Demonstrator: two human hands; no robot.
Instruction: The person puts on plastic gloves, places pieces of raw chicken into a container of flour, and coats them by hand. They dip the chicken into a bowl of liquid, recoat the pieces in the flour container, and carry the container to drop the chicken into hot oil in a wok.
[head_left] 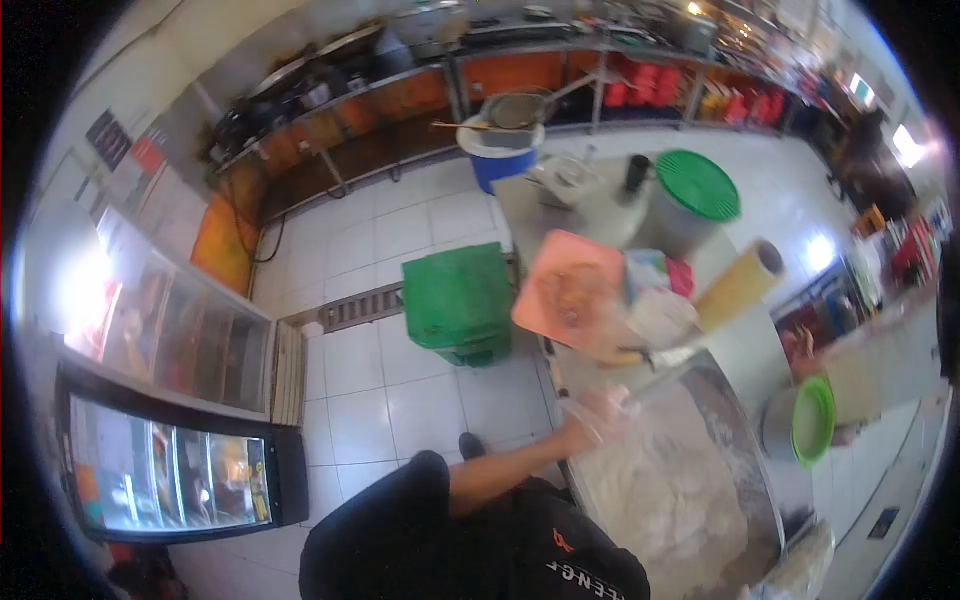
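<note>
My left hand (603,418) reaches from a black sleeve over the near left corner of a metal tray (745,440) with pale, flour-like powder (670,485) in it. The hand seems to wear a clear plastic glove. Motion blur smears its fingers, so their pose and anything between them cannot be made out. Beyond the hand lies an orange cutting board (540,290) with brownish pieces of food (572,297) on it. A wooden-looking handle (622,358) rests near the board's lower edge. My right hand is out of view.
A rolled yellowish sheet (740,285) and a cloth (660,315) lie beside the board. Green-lidded container (698,186) stands at the back; a green-rimmed bucket (813,422) is right of the tray. Left of the table is a green bin (458,300). A glass-door fridge (170,475) stands far left.
</note>
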